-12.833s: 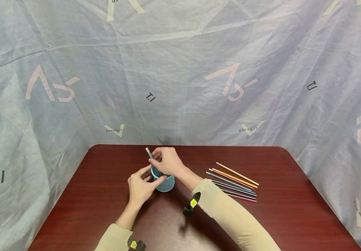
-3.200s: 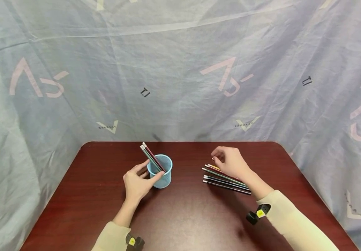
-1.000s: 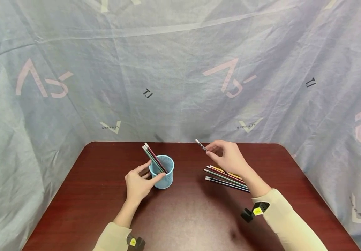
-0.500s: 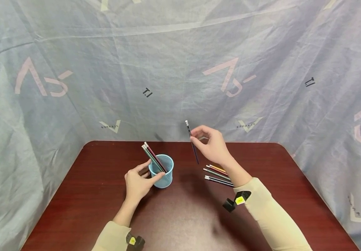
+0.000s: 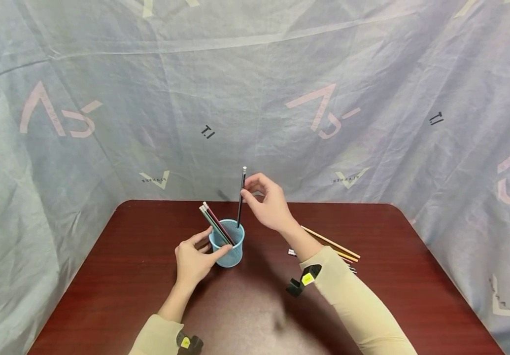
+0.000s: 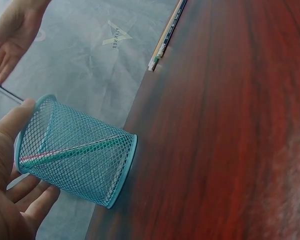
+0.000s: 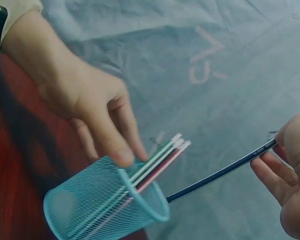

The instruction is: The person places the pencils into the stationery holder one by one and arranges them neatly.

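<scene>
My left hand (image 5: pixel 194 261) holds a light blue mesh pencil cup (image 5: pixel 230 256) near its rim, thumb on the near side and fingers on the left. The cup stands upright on the table. Several pencils (image 5: pixel 214 219), green and dark red with white eraser ends up, lean left inside it. In the right wrist view their lower lengths show through the mesh. My right hand (image 5: pixel 270 204) pinches a dark pencil (image 7: pixel 220 174) near its eraser end between thumb and fingertips. This pencil is nearly vertical, eraser up, its lower end right at the cup's far right rim.
Several loose pencils (image 5: pixel 332 241) lie on the dark red table (image 5: pixel 255 305) to the right, partly hidden under my right forearm. A grey printed cloth (image 5: pixel 255 98) hangs behind and along both sides of the table.
Over the last second my right hand has carried the dark pencil left from the loose pencils to the cup, turning it upright. Since the oldest frame, more pencils stand in the cup. My left hand stays put.
</scene>
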`<action>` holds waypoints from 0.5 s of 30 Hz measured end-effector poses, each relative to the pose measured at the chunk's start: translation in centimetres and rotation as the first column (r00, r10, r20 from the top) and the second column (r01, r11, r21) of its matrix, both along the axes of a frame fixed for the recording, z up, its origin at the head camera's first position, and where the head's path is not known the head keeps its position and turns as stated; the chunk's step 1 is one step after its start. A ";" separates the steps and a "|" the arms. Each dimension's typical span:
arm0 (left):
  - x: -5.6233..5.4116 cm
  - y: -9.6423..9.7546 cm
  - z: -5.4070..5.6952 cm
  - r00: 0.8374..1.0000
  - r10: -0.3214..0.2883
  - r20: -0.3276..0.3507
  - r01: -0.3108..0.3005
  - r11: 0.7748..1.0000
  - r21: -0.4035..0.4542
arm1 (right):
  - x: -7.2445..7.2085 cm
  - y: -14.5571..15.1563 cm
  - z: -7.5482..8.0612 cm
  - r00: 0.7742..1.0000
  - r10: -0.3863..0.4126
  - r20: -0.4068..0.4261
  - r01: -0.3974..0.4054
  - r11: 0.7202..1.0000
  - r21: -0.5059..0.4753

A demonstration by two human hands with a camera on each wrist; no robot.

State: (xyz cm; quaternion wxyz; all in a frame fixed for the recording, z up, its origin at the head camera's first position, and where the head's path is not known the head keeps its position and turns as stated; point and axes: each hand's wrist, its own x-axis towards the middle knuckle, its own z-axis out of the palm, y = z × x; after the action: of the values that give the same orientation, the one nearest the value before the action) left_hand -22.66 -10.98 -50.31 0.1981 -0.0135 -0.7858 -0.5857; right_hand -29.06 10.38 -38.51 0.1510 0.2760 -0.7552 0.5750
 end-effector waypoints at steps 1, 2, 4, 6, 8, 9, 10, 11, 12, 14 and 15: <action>0.0 0.0 0.0 1.000 0.000 -0.004 0.000 1.000 -0.001 | -0.1 -0.3 -0.3 1.000 0.002 -0.002 -0.002 1.000 0.016; -0.1 0.0 0.0 1.000 0.000 -0.009 0.000 1.000 -0.001 | -0.3 -0.5 -0.6 1.000 0.005 -0.002 -0.005 0.999 0.032; -0.1 0.0 0.0 1.000 -0.001 -0.015 0.001 1.000 -0.004 | -0.5 -0.8 -1.2 1.000 0.005 0.000 -0.005 0.998 0.069; -0.1 0.0 0.0 1.000 -0.003 -0.018 0.003 1.000 -0.008 | -0.6 -1.1 -1.8 1.000 0.001 0.000 -0.001 0.994 0.114; -0.1 0.0 0.0 1.000 -0.005 -0.019 0.005 1.000 -0.012 | -0.7 -1.3 -2.3 1.000 -0.008 -0.009 0.010 0.986 0.164; -0.1 0.0 0.0 1.000 -0.007 -0.019 0.007 1.000 -0.013 | -0.8 -1.4 -2.6 1.000 -0.014 -0.016 0.016 0.982 0.188; -0.1 0.0 0.0 1.000 -0.008 -0.020 0.008 1.000 -0.012 | -0.9 -1.5 -2.8 1.000 -0.019 -0.023 0.023 0.977 0.211; -0.1 0.0 0.0 1.000 -0.008 -0.019 0.008 1.000 -0.013 | -1.0 -1.6 -3.0 0.999 -0.024 -0.030 0.030 0.972 0.232; -0.1 -0.1 0.0 1.000 -0.008 -0.018 0.008 1.000 -0.013 | -1.1 -1.7 -3.3 0.999 -0.029 -0.033 0.036 0.967 0.251; -0.1 -0.1 0.0 1.000 -0.010 -0.018 0.010 1.000 -0.012 | -1.3 -1.9 -3.8 0.999 -0.034 -0.031 0.041 0.959 0.279; 0.0 -0.1 -0.1 1.000 -0.011 -0.017 0.011 1.000 -0.012 | -1.3 -2.1 -4.0 0.999 -0.035 -0.027 0.042 0.956 0.291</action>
State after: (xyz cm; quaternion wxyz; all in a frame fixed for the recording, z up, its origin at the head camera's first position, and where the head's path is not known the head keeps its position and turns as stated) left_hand -22.70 -11.11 -50.37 0.2013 -0.0241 -0.7876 -0.5819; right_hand -30.41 8.32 -42.55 0.1278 0.2865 -0.8354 0.4514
